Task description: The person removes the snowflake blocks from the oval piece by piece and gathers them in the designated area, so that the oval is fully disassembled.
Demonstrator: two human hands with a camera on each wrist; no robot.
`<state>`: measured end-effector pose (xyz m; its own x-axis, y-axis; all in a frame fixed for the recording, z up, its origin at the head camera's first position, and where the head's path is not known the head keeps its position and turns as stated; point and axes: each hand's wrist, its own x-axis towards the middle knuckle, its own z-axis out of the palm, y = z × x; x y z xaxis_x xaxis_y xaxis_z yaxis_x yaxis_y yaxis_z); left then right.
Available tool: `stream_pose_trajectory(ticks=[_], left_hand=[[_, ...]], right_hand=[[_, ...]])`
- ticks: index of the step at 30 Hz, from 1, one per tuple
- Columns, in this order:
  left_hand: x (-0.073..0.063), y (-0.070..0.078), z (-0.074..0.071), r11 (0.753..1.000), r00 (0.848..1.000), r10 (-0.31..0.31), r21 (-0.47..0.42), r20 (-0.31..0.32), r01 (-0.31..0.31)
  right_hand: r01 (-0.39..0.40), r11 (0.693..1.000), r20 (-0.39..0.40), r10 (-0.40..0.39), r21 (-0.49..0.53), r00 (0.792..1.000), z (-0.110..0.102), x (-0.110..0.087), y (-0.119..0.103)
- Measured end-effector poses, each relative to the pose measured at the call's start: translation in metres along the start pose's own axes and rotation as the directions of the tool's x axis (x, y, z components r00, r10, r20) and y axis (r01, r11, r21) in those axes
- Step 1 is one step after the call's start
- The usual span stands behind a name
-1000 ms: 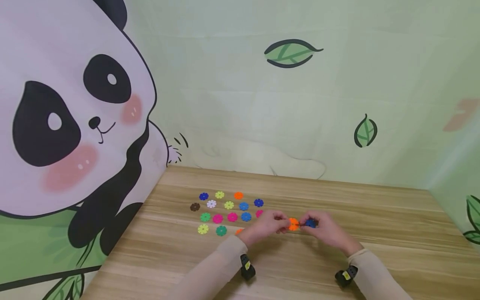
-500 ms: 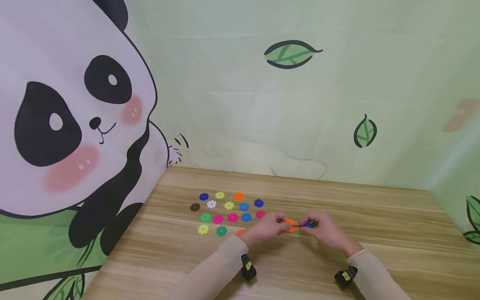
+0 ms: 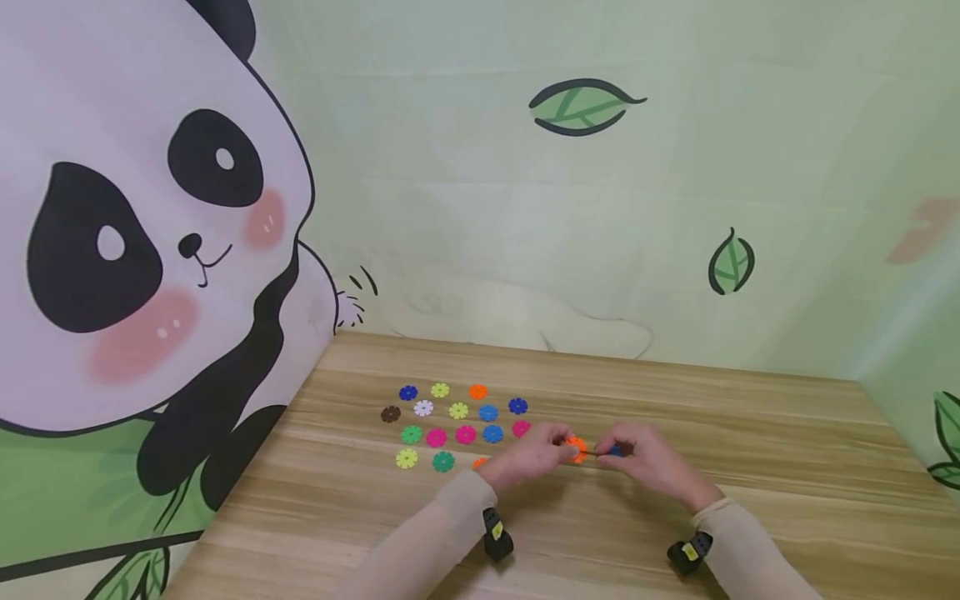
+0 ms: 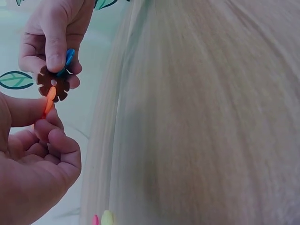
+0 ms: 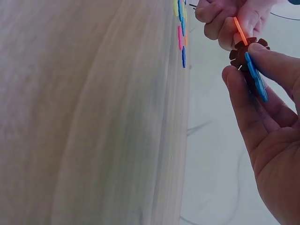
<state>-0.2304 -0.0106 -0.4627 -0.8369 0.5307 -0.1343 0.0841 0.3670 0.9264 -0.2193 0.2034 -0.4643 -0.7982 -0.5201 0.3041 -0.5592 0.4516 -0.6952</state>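
Note:
Above the table in the head view, my left hand [image 3: 528, 454] pinches an orange notched snowflake disc [image 3: 576, 450] between thumb and fingertips. My right hand [image 3: 652, 462] pinches a brown snowflake disc [image 5: 238, 58] that has a blue snowflake disc [image 5: 255, 77] set crosswise in it. In the left wrist view the orange disc [image 4: 49, 99] stands edge-on, crossing the near rim of the brown disc [image 4: 52, 84]. The blue disc [image 4: 69, 60] sits on the opposite side, beside the right thumb. Part of the brown disc is hidden behind the right fingers.
Loose snowflake discs lie in rough rows to the left, among them a white disc [image 3: 423, 408], a brown one [image 3: 391, 414] and a teal one [image 3: 443, 462]. An orange disc [image 3: 480, 462] is partly covered by the left forearm. A panda-printed cloth wall [image 3: 450, 208] stands behind the wooden table [image 3: 787, 433].
The orange disc has shifted slightly left in the left fingers and turned. The blue disc has tilted and shows less of its face. Both hands stay nearly in place.

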Motion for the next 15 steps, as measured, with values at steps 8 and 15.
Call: stream_pose_trajectory(ticks=[8, 15], left_hand=[[-0.0004, -0.0051, -0.0009, 0.999, 1.0, 0.004, -0.041, -0.002, -0.004], [0.0024, -0.0071, -0.0028, 0.999, 0.999, -0.04, -0.023, -0.026, 0.04]], right_hand=[[-0.008, 1.0, 0.014, 0.008, 0.011, 1.0, -0.0004, 0.0007, -0.0014], [-0.073, 0.997, 0.032, 0.073, -0.001, 0.997, -0.0031, 0.0008, -0.002]])
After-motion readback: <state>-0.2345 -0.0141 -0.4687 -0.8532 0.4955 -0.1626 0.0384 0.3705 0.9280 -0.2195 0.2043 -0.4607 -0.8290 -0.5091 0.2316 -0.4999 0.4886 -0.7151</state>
